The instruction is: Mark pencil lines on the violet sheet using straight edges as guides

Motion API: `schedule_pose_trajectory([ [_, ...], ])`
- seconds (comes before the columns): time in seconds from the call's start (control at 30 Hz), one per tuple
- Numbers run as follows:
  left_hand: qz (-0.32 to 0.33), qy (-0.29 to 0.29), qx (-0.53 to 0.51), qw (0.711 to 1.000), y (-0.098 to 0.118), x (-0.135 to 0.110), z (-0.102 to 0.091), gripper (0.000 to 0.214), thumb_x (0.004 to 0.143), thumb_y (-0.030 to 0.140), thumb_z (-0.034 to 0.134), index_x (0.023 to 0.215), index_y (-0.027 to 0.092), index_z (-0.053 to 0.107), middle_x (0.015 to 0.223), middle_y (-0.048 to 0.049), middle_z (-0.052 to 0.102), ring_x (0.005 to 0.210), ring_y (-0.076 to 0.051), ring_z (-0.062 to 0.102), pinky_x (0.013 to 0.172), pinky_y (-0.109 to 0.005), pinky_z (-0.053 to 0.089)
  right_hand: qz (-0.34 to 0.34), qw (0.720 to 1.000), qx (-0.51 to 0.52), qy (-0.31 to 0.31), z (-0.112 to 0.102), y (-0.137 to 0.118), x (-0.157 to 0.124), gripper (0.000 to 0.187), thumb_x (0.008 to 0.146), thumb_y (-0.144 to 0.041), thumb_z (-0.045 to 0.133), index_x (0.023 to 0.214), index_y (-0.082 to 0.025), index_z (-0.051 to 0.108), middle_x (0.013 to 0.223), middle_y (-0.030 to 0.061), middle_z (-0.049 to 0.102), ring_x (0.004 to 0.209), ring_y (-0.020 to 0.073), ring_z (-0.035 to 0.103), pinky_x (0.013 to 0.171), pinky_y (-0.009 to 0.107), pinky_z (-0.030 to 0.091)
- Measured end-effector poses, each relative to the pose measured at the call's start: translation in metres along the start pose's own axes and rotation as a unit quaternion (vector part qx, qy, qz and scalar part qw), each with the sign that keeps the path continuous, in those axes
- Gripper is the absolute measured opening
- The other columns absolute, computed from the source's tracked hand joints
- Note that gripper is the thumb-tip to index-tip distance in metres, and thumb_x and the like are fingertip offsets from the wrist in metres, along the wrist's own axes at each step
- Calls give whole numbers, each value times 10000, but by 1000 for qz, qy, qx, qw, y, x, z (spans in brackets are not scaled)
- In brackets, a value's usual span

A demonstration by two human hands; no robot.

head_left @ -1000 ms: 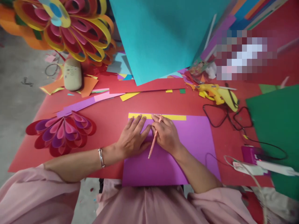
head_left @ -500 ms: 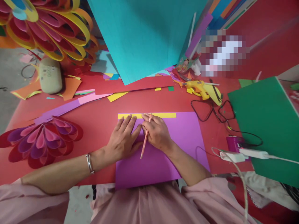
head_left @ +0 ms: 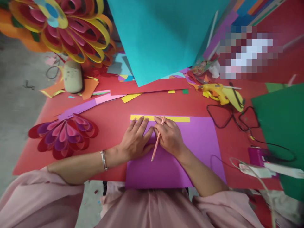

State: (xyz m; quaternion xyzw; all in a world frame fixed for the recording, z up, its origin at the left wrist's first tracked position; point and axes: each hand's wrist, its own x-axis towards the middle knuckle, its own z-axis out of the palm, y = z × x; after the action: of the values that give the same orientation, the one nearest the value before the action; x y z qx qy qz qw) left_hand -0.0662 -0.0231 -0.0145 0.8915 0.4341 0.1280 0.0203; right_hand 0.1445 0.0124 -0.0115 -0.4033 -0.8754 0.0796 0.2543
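Observation:
A purple paper sheet [head_left: 190,148] lies on the red table [head_left: 114,117] in front of me. Along its far edge sits a narrow yellow paper strip [head_left: 175,119]. My left hand [head_left: 135,139] lies flat with fingers stretched out, pressing on the strip's left end and the purple sheet. My right hand [head_left: 168,136] is closed on a pink pencil [head_left: 155,148], whose tip meets the yellow strip's near edge just right of my left fingers.
A large teal sheet [head_left: 161,34] leans over the table's far side. Paper flowers [head_left: 63,134] lie at left and hang at upper left. A yellow glue gun [head_left: 220,93] with black cords lies at right, near a green sheet [head_left: 282,126]. Paper scraps litter the far side.
Both hands stay in the same pose on the strip and sheet. Only the head camera has swung sideways and back.

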Motion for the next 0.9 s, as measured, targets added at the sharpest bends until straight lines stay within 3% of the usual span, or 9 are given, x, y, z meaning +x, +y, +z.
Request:
schedule_pose_trajectory([
  [0.2, -15, -10, 2, 1000, 1, -2, -1, 669, 991, 621, 556, 1439, 125, 589, 1566, -282, 497, 1489, -496, 448, 1177, -675, 384, -7, 1000, -11, 24, 5, 3, -1, 94, 1022, -192, 596, 1011, -206, 688, 1382, 122, 732, 1265, 305, 687, 1050, 473, 568],
  [0.9, -12, -3, 9, 1000, 3, -2, -3, 659, 992, 595, 567, 1442, 113, 575, 1558, -287, 502, 1464, -502, 475, 1164, -678, 391, -16, 999, -23, 22, 5, 3, -1, 85, 1013, -183, 598, 1021, -207, 679, 1386, 120, 730, 1250, 307, 692, 1049, 472, 569],
])
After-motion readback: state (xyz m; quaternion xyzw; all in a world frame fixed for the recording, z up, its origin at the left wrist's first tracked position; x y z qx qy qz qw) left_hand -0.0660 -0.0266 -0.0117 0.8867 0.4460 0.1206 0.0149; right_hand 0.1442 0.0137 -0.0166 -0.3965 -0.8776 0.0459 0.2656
